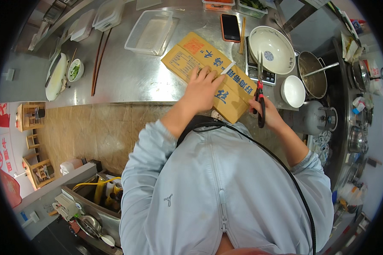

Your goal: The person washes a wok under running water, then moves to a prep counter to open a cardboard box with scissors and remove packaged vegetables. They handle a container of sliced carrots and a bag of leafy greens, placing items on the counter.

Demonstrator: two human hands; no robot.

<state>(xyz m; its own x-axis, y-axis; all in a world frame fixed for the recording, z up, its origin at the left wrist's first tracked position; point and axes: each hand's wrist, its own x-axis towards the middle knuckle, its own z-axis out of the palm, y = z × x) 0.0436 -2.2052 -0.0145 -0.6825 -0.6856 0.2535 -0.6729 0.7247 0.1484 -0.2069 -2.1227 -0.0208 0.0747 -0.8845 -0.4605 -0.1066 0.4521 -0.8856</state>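
Note:
A brown packet printed with blue writing and a red code lies slanted across the table's front edge, its near end overhanging. Palm down, my left hand rests on top of it with the fingers spread. A white strip crosses the packet just beyond that thumb. My right hand grips scissors with red and black handles, blades pointing away from me. The fingertips of this hand are at the packet's near right corner; whether they pinch it I cannot tell.
Beyond the packet are a clear plastic tub and a phone. Rightward, a large bowl sits on a scale, near a small white bowl and a pot. Chopsticks and a bowl of chopped greens lie left.

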